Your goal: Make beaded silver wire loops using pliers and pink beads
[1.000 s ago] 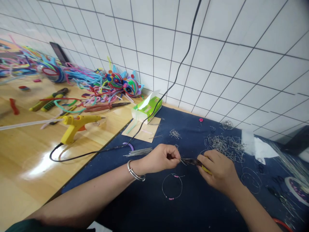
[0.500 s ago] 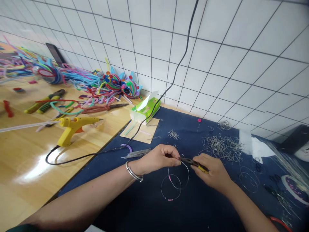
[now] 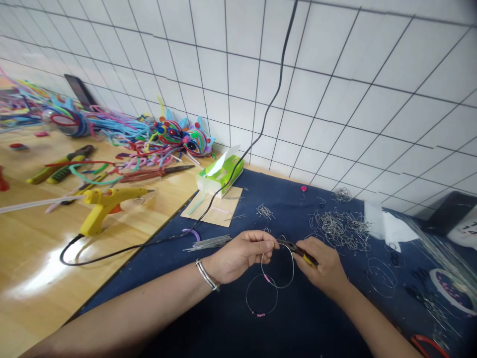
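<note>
Beaded wire loop (image 3: 267, 278), pinched by the left hand (image 3: 238, 256); the right hand (image 3: 325, 266) grips pliers (image 3: 302, 253) near its top. Second loop (image 3: 260, 315) lies on the worktop (image 3: 305, 323).

Hoops (image 3: 267, 278) left of wire tangle (image 3: 340, 228)

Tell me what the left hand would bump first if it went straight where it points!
The left hand would probably meet the pliers in the right hand, though the exact depth is hard to judge.
</note>
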### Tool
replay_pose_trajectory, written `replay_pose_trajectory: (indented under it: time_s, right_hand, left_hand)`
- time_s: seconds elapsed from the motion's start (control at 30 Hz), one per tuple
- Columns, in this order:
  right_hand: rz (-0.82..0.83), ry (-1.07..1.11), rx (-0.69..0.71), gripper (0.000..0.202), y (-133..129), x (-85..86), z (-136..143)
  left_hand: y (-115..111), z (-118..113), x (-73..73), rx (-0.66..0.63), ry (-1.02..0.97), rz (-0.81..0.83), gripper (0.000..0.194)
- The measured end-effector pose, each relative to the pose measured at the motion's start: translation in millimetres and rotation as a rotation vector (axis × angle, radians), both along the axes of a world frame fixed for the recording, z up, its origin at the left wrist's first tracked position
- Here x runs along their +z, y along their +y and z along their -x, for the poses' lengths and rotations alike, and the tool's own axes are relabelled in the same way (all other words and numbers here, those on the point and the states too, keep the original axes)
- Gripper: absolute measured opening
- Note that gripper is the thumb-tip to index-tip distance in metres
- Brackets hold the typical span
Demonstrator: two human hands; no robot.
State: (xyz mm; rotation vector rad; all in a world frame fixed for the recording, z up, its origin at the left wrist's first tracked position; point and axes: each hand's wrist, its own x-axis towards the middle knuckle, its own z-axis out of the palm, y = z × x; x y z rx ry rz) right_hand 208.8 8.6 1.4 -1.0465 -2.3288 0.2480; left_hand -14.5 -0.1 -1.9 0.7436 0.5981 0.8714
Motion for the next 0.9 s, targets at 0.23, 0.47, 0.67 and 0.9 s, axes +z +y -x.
replay_pose_trajectory:
  time_s: [0.23, 0.47, 0.67, 0.9]
  right_hand:
    - [0.020, -0.017, 0.004, 0.012, -1, 0.0, 2]
    - [0.021, -0.027, 0.009, 0.012, -2, 0.4, 1]
    - [-0.001, -0.062, 0.042, 0.013, 1, 7.0, -1]
    - [0.001, -0.162, 0.033, 0.012, 5, 17.9, -9]
  left_hand:
    - [0, 0, -0.7, 0.009, 0.031, -0.001, 0.015]
    - [1, 2, 1.5, 0.013, 0.071, -0.064, 0.011]
    - [4, 5, 1.6, 0.017, 0.191, -0.158, 0.009]
    - [9, 10, 3.2, -0.060, 0.208, -0.191, 0.006]
